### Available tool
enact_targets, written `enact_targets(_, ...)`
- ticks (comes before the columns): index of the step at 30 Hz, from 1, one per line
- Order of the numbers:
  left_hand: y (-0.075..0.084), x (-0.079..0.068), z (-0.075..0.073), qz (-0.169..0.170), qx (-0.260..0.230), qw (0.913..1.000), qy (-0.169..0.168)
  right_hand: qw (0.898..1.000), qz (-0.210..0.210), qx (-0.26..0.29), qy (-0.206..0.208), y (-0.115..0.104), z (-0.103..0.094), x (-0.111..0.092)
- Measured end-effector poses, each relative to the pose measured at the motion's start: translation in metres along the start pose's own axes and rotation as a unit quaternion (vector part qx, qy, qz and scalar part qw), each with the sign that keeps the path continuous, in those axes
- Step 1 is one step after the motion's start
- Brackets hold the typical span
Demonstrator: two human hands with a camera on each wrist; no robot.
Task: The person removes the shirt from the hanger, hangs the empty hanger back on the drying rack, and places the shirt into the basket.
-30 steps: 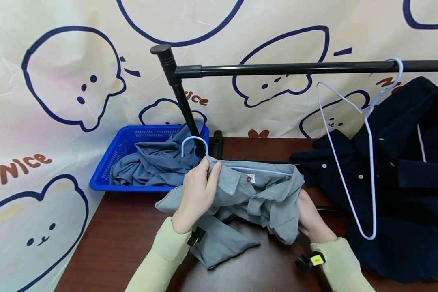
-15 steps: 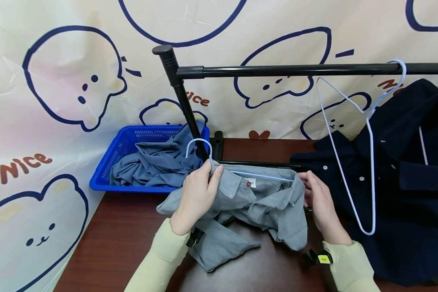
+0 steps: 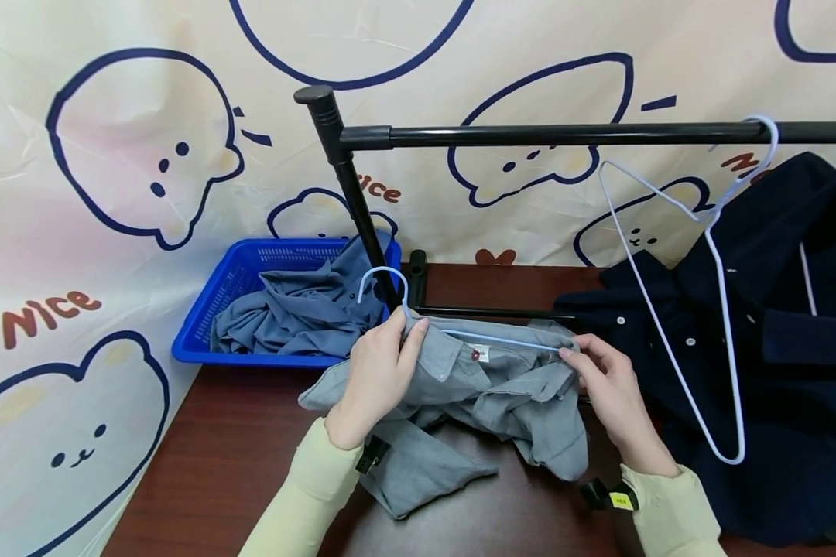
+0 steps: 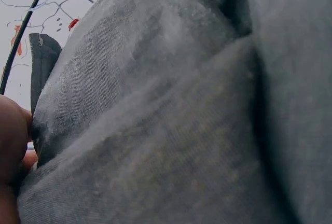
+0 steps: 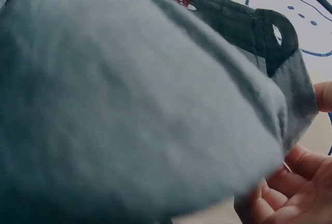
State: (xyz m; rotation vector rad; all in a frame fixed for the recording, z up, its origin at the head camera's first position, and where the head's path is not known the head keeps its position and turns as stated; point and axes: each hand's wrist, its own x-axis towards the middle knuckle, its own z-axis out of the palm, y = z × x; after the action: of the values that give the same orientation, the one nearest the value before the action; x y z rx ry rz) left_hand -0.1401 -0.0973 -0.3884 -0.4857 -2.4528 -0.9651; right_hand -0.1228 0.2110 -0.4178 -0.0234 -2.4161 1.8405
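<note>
A grey shirt (image 3: pixel 453 402) with red buttons hangs bunched over the table in front of me. Inside it is a pale blue hanger (image 3: pixel 495 336), its hook rising free above the collar. My left hand (image 3: pixel 372 371) grips the hanger's neck together with the cloth, thumb on top. At the far right end of the hanger, my right hand (image 3: pixel 613 391) pinches the shirt's edge between thumb and fingers. Grey fabric fills most of the left wrist view. In the right wrist view the fingers of my right hand (image 5: pixel 306 187) curl beside a fold of the shirt.
A blue basket (image 3: pixel 181 352) with a crumpled blue-grey garment (image 3: pixel 299 305) stands back left. Behind the shirt rises a black clothes rack (image 3: pixel 529 135). On its rail hang a bare hanger (image 3: pixel 728 333) and, at right, a navy shirt (image 3: pixel 759 418). The brown table (image 3: pixel 251 433) lies below.
My right hand has come out from under the shirt's right side, moved up and taken hold of its edge by the hanger's end. The bare hanger on the rail has swung slightly.
</note>
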Motion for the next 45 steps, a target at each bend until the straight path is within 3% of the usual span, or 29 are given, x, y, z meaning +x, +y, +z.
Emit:
enact_targets(6,0.0,0.0,-0.002,-0.001,0.002,1.0,-0.004,1.0,-0.005,0.011,0.005,0.004,-0.006,-0.002)
enact_targets(12,-0.001,0.0,-0.002,0.009,0.008,0.9999,-0.012,1.0,0.021,-0.016,0.01,0.01,-0.008,0.003)
enact_targets(21,-0.003,0.001,-0.002,0.014,0.009,0.9997,-0.017,0.995,0.016,0.064,-0.08,0.017,-0.015,0.007)
enact_targets(25,-0.003,0.001,-0.002,0.016,0.009,0.9998,-0.009,0.981,0.007,0.134,-0.141,0.02,-0.019,0.008)
enact_targets(30,-0.003,0.002,-0.003,0.023,0.004,0.9997,0.006,0.947,0.006,0.237,-0.215,0.025,-0.023,0.009)
enact_targets(41,-0.008,0.0,-0.002,0.014,-0.02,0.9995,0.022,0.898,-0.003,0.367,-0.242,0.035,-0.017,0.007)
enact_targets(43,-0.008,0.0,-0.002,0.008,-0.049,0.9986,0.015,0.897,-0.002,0.372,-0.239,0.037,-0.012,0.006)
enact_targets(45,-0.007,0.001,-0.002,0.003,-0.084,0.9964,0.009,0.909,0.0,0.347,-0.23,0.039,-0.004,0.006)
